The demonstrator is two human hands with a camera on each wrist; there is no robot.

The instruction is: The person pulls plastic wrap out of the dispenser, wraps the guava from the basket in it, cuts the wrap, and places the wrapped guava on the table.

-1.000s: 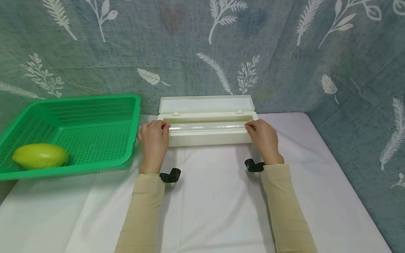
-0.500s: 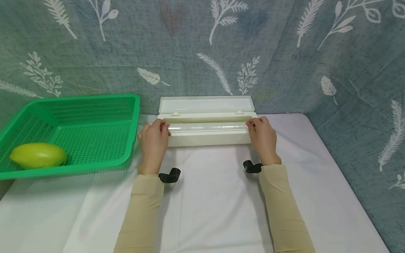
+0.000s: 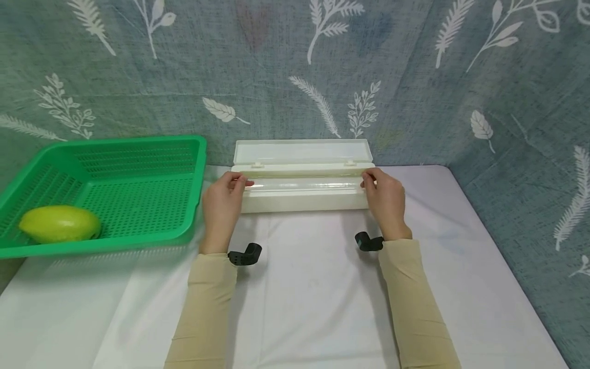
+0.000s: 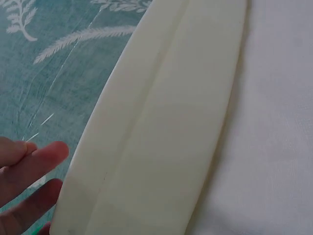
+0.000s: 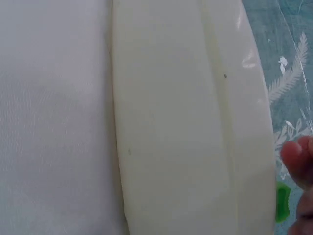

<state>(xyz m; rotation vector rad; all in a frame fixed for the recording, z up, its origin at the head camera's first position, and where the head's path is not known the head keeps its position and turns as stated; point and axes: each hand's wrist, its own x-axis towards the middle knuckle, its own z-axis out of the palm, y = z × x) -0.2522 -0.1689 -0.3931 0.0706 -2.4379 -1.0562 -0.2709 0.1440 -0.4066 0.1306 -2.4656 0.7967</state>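
A long off-white cling film dispenser [image 3: 304, 203] lies on the table with its translucent lid [image 3: 301, 151] tipped back. Clear cling film [image 3: 304, 183] stretches across its top, between the two hands. At the left end, my left hand [image 3: 222, 207] pinches the film's edge between thumb and forefinger; in the left wrist view its fingers [image 4: 51, 154] are raised beyond the box. My right hand [image 3: 386, 205] pinches the film at the other end. Only fingertips [image 5: 295, 156] of it show in the right wrist view, beside a small green piece [image 5: 282, 201].
To the left stands a green plastic basket [image 3: 198, 192] holding a yellow-green oval fruit [image 3: 60, 224]. White cloth [image 3: 309, 297] covers the table. A grey-green curtain [image 3: 267, 66] with white leaf prints hangs behind and at the right. Each wrist wears a black camera [image 3: 246, 254].
Both hands have lifted slightly and drawn the film's edge up and back. The left hand has also shifted a little to the left. Dispenser and basket stay where they were.
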